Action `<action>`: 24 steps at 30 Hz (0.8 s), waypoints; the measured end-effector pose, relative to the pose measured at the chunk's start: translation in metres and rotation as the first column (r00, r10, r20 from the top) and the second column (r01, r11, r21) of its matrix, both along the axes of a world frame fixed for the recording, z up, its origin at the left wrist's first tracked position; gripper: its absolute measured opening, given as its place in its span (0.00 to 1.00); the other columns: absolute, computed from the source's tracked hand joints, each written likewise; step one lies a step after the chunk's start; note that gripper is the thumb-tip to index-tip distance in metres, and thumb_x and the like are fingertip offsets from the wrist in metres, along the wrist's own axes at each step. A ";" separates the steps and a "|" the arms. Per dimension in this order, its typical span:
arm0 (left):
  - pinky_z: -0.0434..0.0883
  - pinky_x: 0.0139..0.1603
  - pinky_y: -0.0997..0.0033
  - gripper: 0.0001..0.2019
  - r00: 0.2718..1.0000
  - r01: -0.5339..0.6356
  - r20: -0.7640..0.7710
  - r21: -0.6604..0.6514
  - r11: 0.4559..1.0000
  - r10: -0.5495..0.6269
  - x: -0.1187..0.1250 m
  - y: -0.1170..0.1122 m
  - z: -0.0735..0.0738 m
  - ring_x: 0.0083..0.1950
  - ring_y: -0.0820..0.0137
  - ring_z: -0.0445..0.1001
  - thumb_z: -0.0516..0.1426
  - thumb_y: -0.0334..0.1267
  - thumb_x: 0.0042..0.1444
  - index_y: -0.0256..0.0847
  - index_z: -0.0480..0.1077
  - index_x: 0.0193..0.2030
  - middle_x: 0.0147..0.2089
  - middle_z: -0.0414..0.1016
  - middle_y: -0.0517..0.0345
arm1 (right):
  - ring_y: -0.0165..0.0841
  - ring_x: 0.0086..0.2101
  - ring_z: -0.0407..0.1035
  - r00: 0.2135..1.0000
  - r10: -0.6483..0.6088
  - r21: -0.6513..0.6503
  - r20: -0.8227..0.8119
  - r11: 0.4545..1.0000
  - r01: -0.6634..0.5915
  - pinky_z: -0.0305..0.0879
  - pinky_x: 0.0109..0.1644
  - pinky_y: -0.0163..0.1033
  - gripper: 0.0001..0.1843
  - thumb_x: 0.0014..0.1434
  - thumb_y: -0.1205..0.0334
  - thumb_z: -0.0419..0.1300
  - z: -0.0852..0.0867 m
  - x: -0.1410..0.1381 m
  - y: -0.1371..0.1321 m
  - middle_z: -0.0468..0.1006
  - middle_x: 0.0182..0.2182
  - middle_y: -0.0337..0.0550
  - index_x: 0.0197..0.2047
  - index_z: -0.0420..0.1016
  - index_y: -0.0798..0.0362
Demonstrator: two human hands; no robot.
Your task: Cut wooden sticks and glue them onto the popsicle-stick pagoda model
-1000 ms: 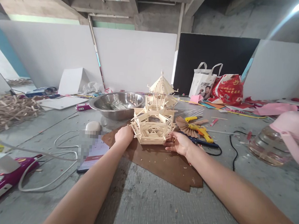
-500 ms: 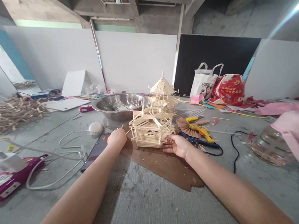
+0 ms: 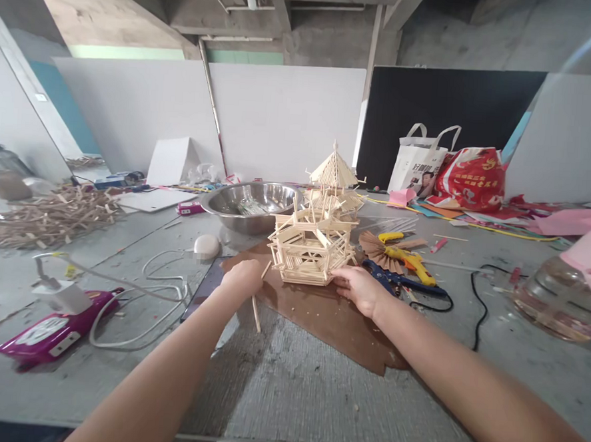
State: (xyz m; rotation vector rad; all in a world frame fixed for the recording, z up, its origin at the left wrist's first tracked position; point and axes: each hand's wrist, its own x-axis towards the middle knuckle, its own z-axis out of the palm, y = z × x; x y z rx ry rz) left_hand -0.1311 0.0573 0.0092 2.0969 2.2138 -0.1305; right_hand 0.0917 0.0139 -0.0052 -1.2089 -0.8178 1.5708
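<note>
A pavilion model of thin wooden sticks (image 3: 313, 259) stands upright on a brown sheet (image 3: 319, 322). My left hand (image 3: 242, 279) is closed at the left of the model, apart from it. A thin wooden stick (image 3: 256, 314) sticks out below that hand toward me, and a short stick end shows at its fingertips; the grip itself is hidden behind the hand. My right hand (image 3: 359, 287) has its thumb and fingers on the model's lower right corner. Behind stands a second stick model with a pointed roof (image 3: 332, 170).
A metal bowl (image 3: 251, 208) sits behind to the left. At right lie a yellow-and-blue glue gun (image 3: 413, 265), a black cord and a pink-lidded jug (image 3: 561, 297). A purple power strip (image 3: 61, 327), white cables and a heap of sticks (image 3: 65, 213) are on the left.
The view has turned slightly left. My left hand has come a little nearer to me, and a stick now shows below it. My right hand stays at the model's corner with fingers more curled.
</note>
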 end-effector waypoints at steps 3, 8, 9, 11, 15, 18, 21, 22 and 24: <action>0.67 0.32 0.65 0.13 0.998 0.060 -0.015 -0.026 0.998 -0.060 0.004 -0.018 0.002 0.39 0.56 0.72 0.53 0.32 0.40 0.34 0.71 0.35 0.34 0.73 0.40 | 0.22 0.25 0.63 0.996 -0.018 0.020 0.084 1.000 0.017 0.57 0.26 0.26 0.02 0.44 0.70 0.57 -0.006 0.002 0.003 0.73 0.26 0.36 0.26 0.68 0.55; 0.66 0.29 0.70 0.10 0.982 0.189 0.002 -0.058 0.980 -0.189 0.015 -0.049 0.003 0.34 0.61 0.72 0.53 0.38 0.40 0.38 0.71 0.28 0.30 0.73 0.47 | 0.26 0.19 0.64 0.985 0.090 -0.018 0.148 0.996 -0.088 0.57 0.18 0.31 0.02 0.46 0.68 0.55 -0.006 0.009 0.008 0.72 0.24 0.41 0.26 0.68 0.58; 0.65 0.27 0.72 0.10 0.967 0.254 0.012 -0.073 0.964 -0.254 0.018 -0.055 0.004 0.32 0.62 0.72 0.51 0.39 0.41 0.37 0.71 0.26 0.28 0.73 0.48 | 0.27 0.18 0.64 0.982 0.117 -0.027 0.149 0.993 -0.114 0.57 0.16 0.32 0.03 0.47 0.67 0.55 -0.005 0.011 0.009 0.72 0.23 0.42 0.26 0.67 0.58; 0.63 0.24 0.73 0.09 0.949 0.314 -0.008 -0.094 0.945 -0.316 0.023 -0.065 0.004 0.29 0.64 0.71 0.50 0.34 0.40 0.37 0.70 0.23 0.25 0.72 0.49 | 0.28 0.16 0.64 0.978 0.153 -0.033 0.140 0.988 -0.150 0.57 0.14 0.33 0.04 0.48 0.67 0.54 -0.004 0.015 0.010 0.71 0.22 0.42 0.27 0.67 0.59; 0.62 0.23 0.72 0.10 0.900 0.436 0.030 -0.101 0.894 -0.435 0.038 -0.086 0.007 0.25 0.65 0.70 0.48 0.32 0.39 0.37 0.70 0.23 0.24 0.72 0.49 | 0.28 0.17 0.66 0.980 0.186 0.011 0.076 0.982 -0.187 0.63 0.18 0.34 0.04 0.50 0.68 0.52 -0.005 0.014 0.009 0.71 0.23 0.42 0.26 0.66 0.59; 0.62 0.23 0.71 0.10 0.891 0.453 0.029 -0.125 0.883 -0.453 0.053 -0.098 0.008 0.26 0.64 0.70 0.48 0.31 0.38 0.37 0.70 0.24 0.23 0.71 0.50 | 0.29 0.24 0.70 0.971 0.240 0.057 -0.007 0.969 -0.239 0.67 0.27 0.36 0.04 0.50 0.69 0.52 -0.007 0.006 0.005 0.73 0.28 0.45 0.26 0.66 0.59; 0.61 0.23 0.72 0.10 0.862 0.506 0.044 -0.113 0.855 -0.505 0.067 -0.099 0.006 0.25 0.66 0.69 0.48 0.32 0.40 0.38 0.70 0.26 0.24 0.71 0.51 | 0.30 0.31 0.71 0.937 0.327 0.127 -0.123 0.941 -0.312 0.67 0.34 0.36 0.03 0.50 0.69 0.52 -0.008 -0.001 0.001 0.74 0.33 0.47 0.27 0.66 0.58; 0.60 0.23 0.72 0.10 0.847 0.531 0.052 -0.100 0.841 -0.529 0.071 -0.096 0.004 0.24 0.67 0.68 0.48 0.32 0.40 0.38 0.69 0.26 0.23 0.70 0.52 | 0.30 0.31 0.71 0.934 0.341 0.142 -0.106 0.935 -0.326 0.67 0.35 0.36 0.03 0.50 0.68 0.52 -0.008 -0.001 0.001 0.74 0.33 0.47 0.27 0.66 0.58; 0.58 0.22 0.74 0.10 0.807 0.591 0.081 -0.069 0.804 -0.585 0.076 -0.088 -0.001 0.23 0.70 0.66 0.47 0.32 0.40 0.38 0.69 0.25 0.22 0.70 0.54 | 0.29 0.29 0.71 0.947 0.318 0.135 0.046 0.937 -0.322 0.68 0.33 0.36 0.03 0.50 0.68 0.52 -0.008 0.003 0.004 0.74 0.33 0.47 0.27 0.65 0.57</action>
